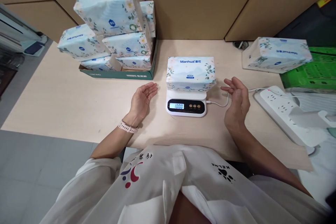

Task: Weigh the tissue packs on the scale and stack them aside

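A tissue pack with a floral print lies on the white digital scale, whose lit display reads about 100.0. To the left of the scale my left hand rests palm up on the table, fingers stretched out, holding nothing. My right hand is on the other side, near the scale's white cable, its fingers loosely apart and nothing in them. Neither hand touches the pack.
At the back left, several tissue packs are piled in and above a green open box. Another tissue pack sits at the back right beside a green package. A white power strip lies at right. Cardboard boxes line the back.
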A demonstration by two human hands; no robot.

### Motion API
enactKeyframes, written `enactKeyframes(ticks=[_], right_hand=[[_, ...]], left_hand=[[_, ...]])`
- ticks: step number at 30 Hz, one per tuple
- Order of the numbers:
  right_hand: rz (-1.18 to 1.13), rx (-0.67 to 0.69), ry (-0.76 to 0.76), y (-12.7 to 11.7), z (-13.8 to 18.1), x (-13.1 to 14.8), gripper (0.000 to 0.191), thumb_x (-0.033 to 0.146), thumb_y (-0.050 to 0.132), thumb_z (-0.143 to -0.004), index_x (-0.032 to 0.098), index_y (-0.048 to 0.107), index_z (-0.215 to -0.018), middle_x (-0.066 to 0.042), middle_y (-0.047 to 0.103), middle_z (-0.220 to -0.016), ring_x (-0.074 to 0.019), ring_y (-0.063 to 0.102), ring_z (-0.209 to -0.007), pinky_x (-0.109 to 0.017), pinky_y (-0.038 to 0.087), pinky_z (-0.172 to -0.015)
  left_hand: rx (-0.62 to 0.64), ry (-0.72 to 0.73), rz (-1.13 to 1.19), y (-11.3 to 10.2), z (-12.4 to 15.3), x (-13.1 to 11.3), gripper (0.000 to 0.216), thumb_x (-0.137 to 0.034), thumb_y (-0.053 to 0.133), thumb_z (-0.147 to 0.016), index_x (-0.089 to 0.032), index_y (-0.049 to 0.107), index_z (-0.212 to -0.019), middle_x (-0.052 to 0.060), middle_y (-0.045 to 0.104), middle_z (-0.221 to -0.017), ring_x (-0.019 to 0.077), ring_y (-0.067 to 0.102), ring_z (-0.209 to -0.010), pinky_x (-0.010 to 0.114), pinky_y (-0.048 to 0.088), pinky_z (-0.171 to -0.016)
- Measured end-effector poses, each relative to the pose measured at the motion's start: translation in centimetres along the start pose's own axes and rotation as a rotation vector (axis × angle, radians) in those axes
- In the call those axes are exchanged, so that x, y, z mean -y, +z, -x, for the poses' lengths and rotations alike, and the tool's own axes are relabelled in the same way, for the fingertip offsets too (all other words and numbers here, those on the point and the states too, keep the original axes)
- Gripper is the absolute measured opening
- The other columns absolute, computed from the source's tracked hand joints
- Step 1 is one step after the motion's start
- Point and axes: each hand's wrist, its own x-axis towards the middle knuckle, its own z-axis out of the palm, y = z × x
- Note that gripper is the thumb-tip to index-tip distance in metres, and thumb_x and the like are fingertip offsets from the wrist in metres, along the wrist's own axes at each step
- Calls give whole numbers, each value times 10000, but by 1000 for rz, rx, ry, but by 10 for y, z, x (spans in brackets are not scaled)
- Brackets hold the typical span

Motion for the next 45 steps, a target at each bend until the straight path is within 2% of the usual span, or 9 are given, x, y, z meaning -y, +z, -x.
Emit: enactKeyframes(ticks=[7,12,19,23,33,35,40,42,45], right_hand=[[1,-32,-7,-1,-2,4,582,679,433,-1039,280,711,-1358,-153,757,-1373,-309,777,-1155,-561,546,-1162],[-18,-31,-10,-1,-2,4,591,685,433,-1037,261,729,-1323,-158,778,-1322,-309,779,-1097,-570,550,-1139],[-91,-31,-83,-4,-4,-9,585,641,424,-1081,210,739,-1321,-127,795,-1249,-242,777,-983,-542,570,-1049],[-104,-50,-77,-3,-5,-11,559,627,448,-1079,211,749,-1301,-111,805,-1216,-223,775,-930,-522,572,-1021],[-61,-58,-78,-4,-4,-6,565,623,430,-1080,199,742,-1286,-100,824,-1175,-151,728,-685,-522,543,-1091],[-59,-61,-92,-4,-4,-6,564,615,431,-1081,188,737,-1284,-98,824,-1132,-168,760,-729,-522,535,-1112],[-64,-71,-109,-3,-6,-6,560,599,449,-1078,158,734,-1274,-101,808,-995,-270,818,-1079,-515,541,-1097],[-54,-69,-96,-3,-5,-6,554,605,467,-1072,167,736,-1277,-111,814,-1038,-255,819,-1020,-507,552,-1072],[-50,-60,-61,-3,-4,-7,537,613,503,-1059,192,735,-1298,-142,813,-1182,-200,782,-851,-453,589,-933]], left_hand=[[-21,-23,14,-1,-2,-1,310,-364,526,-956,-178,769,-1002,137,827,-1212,240,773,-1198,420,539,-1206],[-19,-30,29,-1,-2,-2,282,-337,544,-953,-167,766,-993,143,829,-1190,242,775,-1196,433,530,-1226],[9,-25,38,-3,-2,-3,257,-334,625,-902,-148,754,-1023,148,818,-1193,241,768,-1185,436,506,-1234],[1,-44,54,-3,-2,-4,244,-318,603,-915,-148,754,-1005,144,820,-1175,225,774,-1138,420,515,-1220],[1,-76,89,-6,-2,-5,234,-275,579,-932,-144,763,-995,137,829,-1146,210,782,-1081,408,533,-1203],[0,-78,91,-5,-2,-5,231,-268,578,-932,-144,763,-995,133,831,-1144,206,783,-1070,405,534,-1202],[-18,-88,92,-3,-1,-7,233,-252,561,-945,-143,762,-989,133,832,-1134,206,782,-1083,396,537,-1200],[-23,-94,100,-3,-1,-8,233,-241,555,-952,-142,764,-984,131,833,-1125,202,782,-1082,390,540,-1197],[-18,-99,113,-3,0,-9,238,-232,550,-959,-140,768,-973,128,836,-1108,197,785,-1060,386,546,-1191]])
